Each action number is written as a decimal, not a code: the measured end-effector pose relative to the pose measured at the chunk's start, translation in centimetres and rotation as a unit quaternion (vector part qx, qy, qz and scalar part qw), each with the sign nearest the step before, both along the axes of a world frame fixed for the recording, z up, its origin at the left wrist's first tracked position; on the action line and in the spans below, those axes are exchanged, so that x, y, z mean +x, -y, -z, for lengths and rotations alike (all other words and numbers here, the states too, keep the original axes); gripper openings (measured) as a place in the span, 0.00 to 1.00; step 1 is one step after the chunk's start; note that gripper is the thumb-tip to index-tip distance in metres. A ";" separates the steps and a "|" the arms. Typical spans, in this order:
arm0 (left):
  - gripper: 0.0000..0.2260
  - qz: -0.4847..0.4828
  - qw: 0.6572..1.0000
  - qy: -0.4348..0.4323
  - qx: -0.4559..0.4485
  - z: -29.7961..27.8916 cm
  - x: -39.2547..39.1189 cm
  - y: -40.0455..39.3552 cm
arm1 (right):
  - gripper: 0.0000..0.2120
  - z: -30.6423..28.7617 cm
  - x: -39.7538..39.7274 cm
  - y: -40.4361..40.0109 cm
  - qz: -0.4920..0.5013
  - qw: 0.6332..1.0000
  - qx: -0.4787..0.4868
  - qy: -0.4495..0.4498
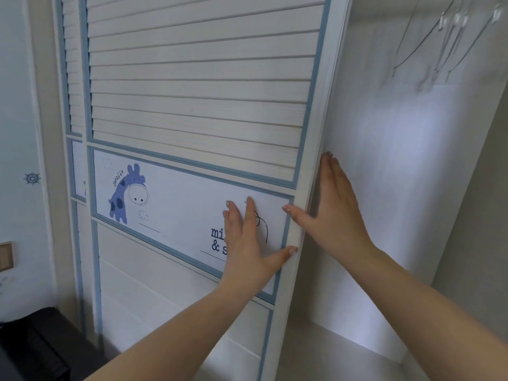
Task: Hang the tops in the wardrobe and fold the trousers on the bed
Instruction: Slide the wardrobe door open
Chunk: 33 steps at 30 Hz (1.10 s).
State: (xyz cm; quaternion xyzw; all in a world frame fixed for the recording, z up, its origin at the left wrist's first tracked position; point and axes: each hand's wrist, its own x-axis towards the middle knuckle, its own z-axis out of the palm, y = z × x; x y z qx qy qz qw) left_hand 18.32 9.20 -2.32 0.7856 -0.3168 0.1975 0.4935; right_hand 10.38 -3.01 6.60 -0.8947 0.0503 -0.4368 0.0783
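A white sliding wardrobe door (198, 105) with louvred slats, blue trim and a giraffe picture panel fills the middle of the view. My left hand (247, 243) lies flat on the picture panel, fingers straight. My right hand (332, 204) presses with straight fingers against the door's right edge, thumb on the door's front. To the right the wardrobe interior (398, 188) stands open, white and lit. Several thin wire hangers (450, 42) hang blurred at the top right. No tops or trousers are in view.
A white shelf (343, 353) forms the bottom of the open compartment. A second louvred door (72, 78) sits behind at the left. A dark object (33, 345) lies at the lower left, next to a pale wall with a switch plate (5, 257).
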 end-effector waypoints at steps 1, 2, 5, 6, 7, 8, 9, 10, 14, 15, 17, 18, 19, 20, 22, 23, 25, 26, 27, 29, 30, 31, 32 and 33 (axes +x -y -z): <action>0.48 -0.006 1.000 -0.005 0.001 -0.1 0.3 -0.3 | 0.51 0.0 0.6 0.0 -0.009 1.000 0.007 -0.003; 0.48 -0.010 1.000 -0.010 0.002 -0.1 0.6 -0.5 | 0.51 0.0 1.1 -0.2 -0.019 1.000 0.015 -0.006; 0.49 -0.021 1.000 -0.009 0.015 -0.2 1.8 -1.3 | 0.50 -0.3 2.6 -0.6 -0.064 0.997 0.036 -0.014; 0.49 -0.023 1.000 -0.008 0.017 -0.2 2.1 -1.5 | 0.49 -0.3 3.2 -0.8 -0.079 0.996 0.041 -0.014; 0.50 -0.027 0.999 -0.009 0.018 -0.2 2.5 -1.8 | 0.48 -0.3 3.8 -1.0 -0.091 0.995 0.045 -0.015; 0.50 -0.029 0.999 -0.009 0.015 -0.2 2.9 -2.1 | 0.48 -0.3 4.4 -1.3 -0.100 0.994 0.047 -0.018; 0.50 -0.032 0.999 -0.008 0.010 -0.2 3.3 -2.5 | 0.48 -0.2 5.1 -1.5 -0.108 0.993 0.048 -0.021; 0.50 -0.034 0.999 -0.002 0.006 -0.2 3.7 -3.0 | 0.49 -0.1 5.7 -1.7 -0.114 0.992 0.048 -0.024; 0.41 -0.038 0.999 0.031 0.005 0.2 4.5 -4.1 | 0.50 0.3 8.4 -2.7 -0.146 0.988 0.050 -0.019; 0.40 -0.042 0.998 0.039 0.012 0.3 4.7 -4.1 | 0.50 0.4 9.0 -3.0 -0.157 0.986 0.058 -0.016; 0.42 -0.059 0.997 0.043 0.029 0.2 5.2 -4.1 | 0.50 0.6 10.4 -3.5 -0.184 0.979 0.083 -0.011; 0.44 -0.066 0.996 0.038 0.036 0.1 5.5 -4.2 | 0.49 0.7 10.9 -3.7 -0.196 0.976 0.094 -0.012; 0.44 -0.073 0.996 0.032 0.041 -0.1 5.8 -4.3 | 0.49 0.8 11.5 -3.9 -0.207 0.973 0.103 -0.013; 0.44 -0.077 0.996 0.026 0.045 -0.2 6.0 -4.5 | 0.49 0.9 12.1 -4.1 -0.215 0.970 0.109 -0.014; 0.44 -0.083 0.995 0.018 0.051 -0.4 6.5 -4.9 | 0.49 1.1 13.1 -4.5 -0.232 0.965 0.121 -0.015; 0.43 -0.084 0.995 0.014 0.055 -0.4 6.7 -5.1 | 0.49 1.2 13.6 -4.8 -0.239 0.963 0.127 -0.015; 0.42 -0.084 0.995 0.005 0.060 -0.6 7.1 -5.5 | 0.49 1.3 14.4 -5.2 -0.255 0.957 0.140 -0.013; 0.42 -0.084 0.995 0.002 0.062 -0.7 7.3 -5.6 | 0.49 1.3 14.8 -5.4 -0.266 0.952 0.149 -0.013; 0.41 -0.085 0.994 -0.002 0.063 -0.8 7.6 -5.8 | 0.48 1.3 15.1 -5.6 -0.275 0.948 0.157 -0.015; 0.41 -0.085 0.994 -0.012 0.068 -1.0 8.0 -6.2 | 0.47 1.4 15.7 -6.1 -0.287 0.943 0.167 -0.018; 0.41 -0.087 0.993 -0.017 0.073 -1.1 8.2 -6.4 | 0.46 1.4 15.9 -6.4 -0.288 0.943 0.167 -0.019; 0.41 -0.091 0.992 -0.019 0.079 -1.2 8.4 -6.6 | 0.46 1.4 16.2 -6.7 -0.287 0.944 0.165 -0.020; 0.41 -0.096 0.991 -0.019 0.086 -1.3 8.6 -6.8 | 0.46 1.4 16.4 -7.0 -0.285 0.945 0.161 -0.023; 0.40 -0.099 0.991 -0.016 0.091 -1.4 8.8 -7.0 | 0.45 1.3 16.6 -7.2 -0.282 0.946 0.158 -0.027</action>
